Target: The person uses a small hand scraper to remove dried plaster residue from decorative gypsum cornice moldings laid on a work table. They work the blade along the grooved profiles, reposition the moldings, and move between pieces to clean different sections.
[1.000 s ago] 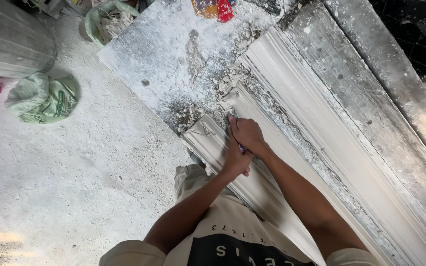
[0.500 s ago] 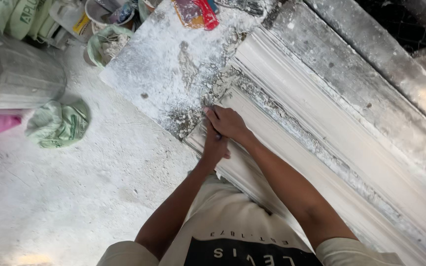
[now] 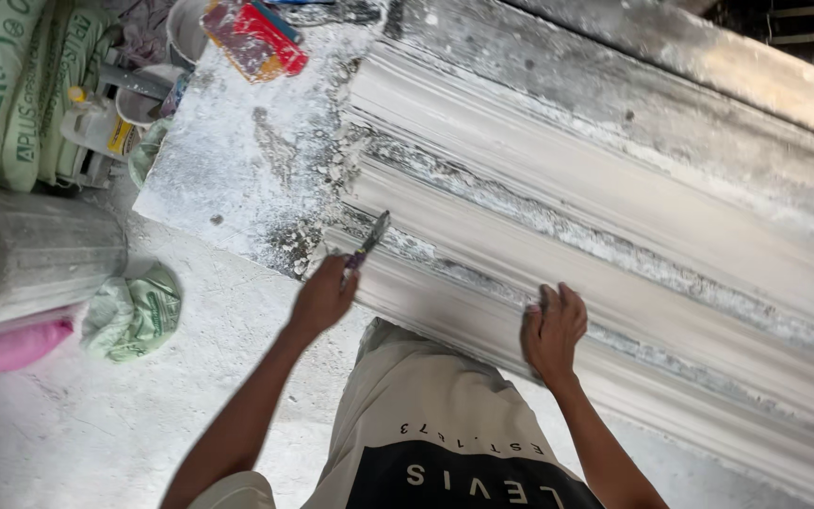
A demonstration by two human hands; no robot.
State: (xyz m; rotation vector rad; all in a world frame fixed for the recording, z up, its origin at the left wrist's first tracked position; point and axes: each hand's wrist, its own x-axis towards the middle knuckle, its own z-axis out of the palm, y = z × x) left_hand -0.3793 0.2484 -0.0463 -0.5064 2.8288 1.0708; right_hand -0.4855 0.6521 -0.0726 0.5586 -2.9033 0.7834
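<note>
A long white plaster moulding (image 3: 614,217) with several ridges lies on a dusty workbench (image 3: 228,179), running from the upper left to the lower right. My left hand (image 3: 324,294) is closed around a small scraper (image 3: 367,242), whose blade touches the moulding's near end. My right hand (image 3: 553,327) rests flat on the front ridge of the moulding, further right, fingers together, holding nothing.
A metal bucket (image 3: 35,254) and a pink container (image 3: 7,347) stand on the floor at the left, next to a crumpled green bag (image 3: 134,313). Green sacks (image 3: 21,85), bottles and cups crowd the upper left. A red and orange tool (image 3: 254,38) lies on the bench.
My hands were together at the moulding's end; now they are apart. The right hand has slid right along the front ridge, and the left holds the scraper at the end. The view shifted.
</note>
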